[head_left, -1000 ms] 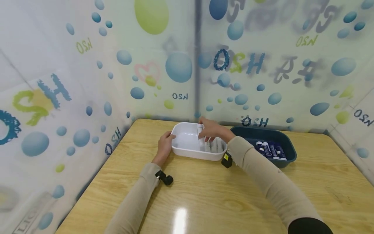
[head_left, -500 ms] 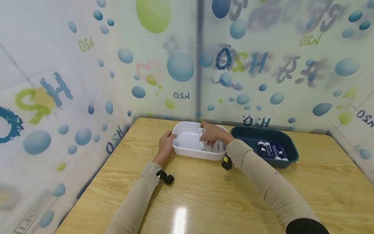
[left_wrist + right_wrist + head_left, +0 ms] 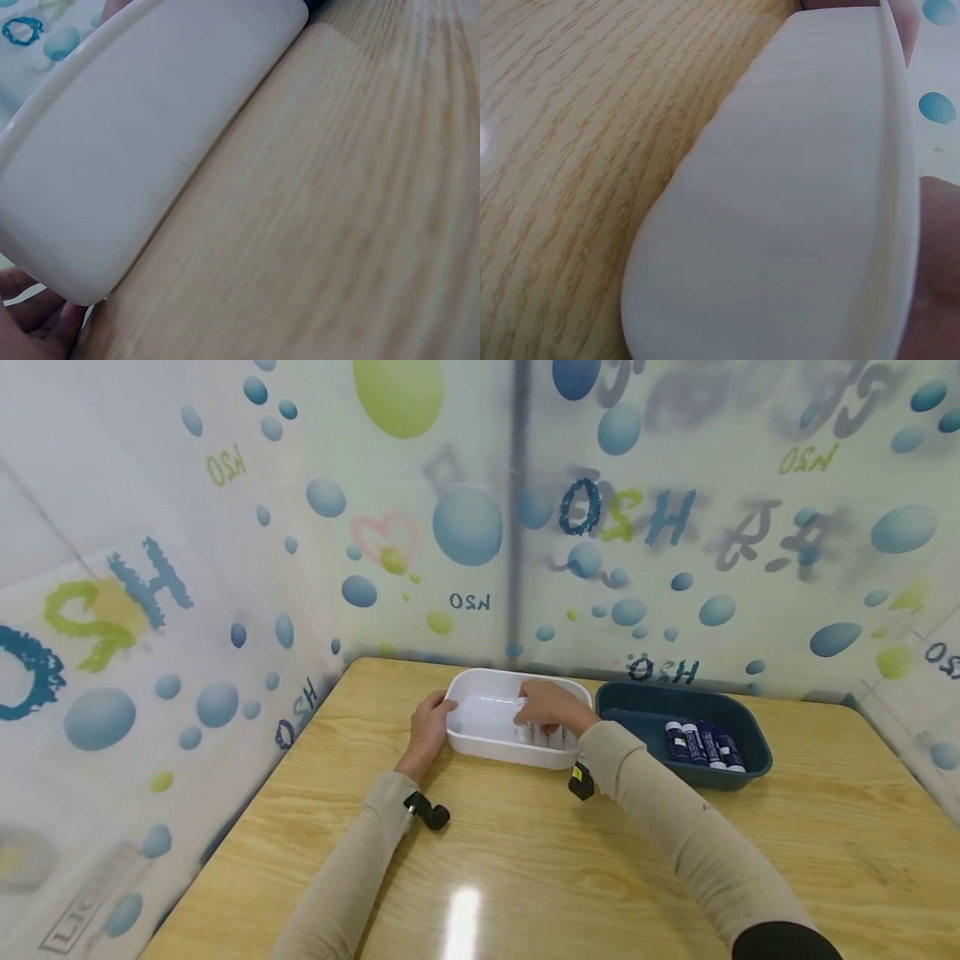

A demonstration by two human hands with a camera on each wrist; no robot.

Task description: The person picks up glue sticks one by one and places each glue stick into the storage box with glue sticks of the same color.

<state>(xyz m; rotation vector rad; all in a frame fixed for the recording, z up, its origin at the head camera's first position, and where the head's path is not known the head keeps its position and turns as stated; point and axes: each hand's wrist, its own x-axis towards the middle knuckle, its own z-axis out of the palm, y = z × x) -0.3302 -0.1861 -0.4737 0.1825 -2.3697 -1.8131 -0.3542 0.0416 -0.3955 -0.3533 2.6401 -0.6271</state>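
A white plastic bin (image 3: 476, 720) stands on the wooden table. My left hand (image 3: 427, 731) grips its left end, thumb over the rim and fingers outside; in the left wrist view, curled fingers (image 3: 45, 322) meet the bin's lower corner. My right hand (image 3: 557, 706) reaches down inside the right half, pinching a white tube (image 3: 522, 731) that stands nearly upright in this view. Several similar white tubes (image 3: 555, 739) lie side by side just right of it, partly hidden under the hand. The bin's outer wall (image 3: 780, 180) fills most of the right wrist view.
Right beside the white bin is a dark teal bin (image 3: 637, 722) holding several dark blue tubes with white ends (image 3: 693, 745). Printed wall sheeting (image 3: 465, 527) rises behind the table's back edge. Bare wood (image 3: 540, 868) lies in front of the bins.
My right hand has lowered the white tube deeper into the white bin, close beside the other tubes. My left hand stays on the bin's left end. The head view has shifted slightly.
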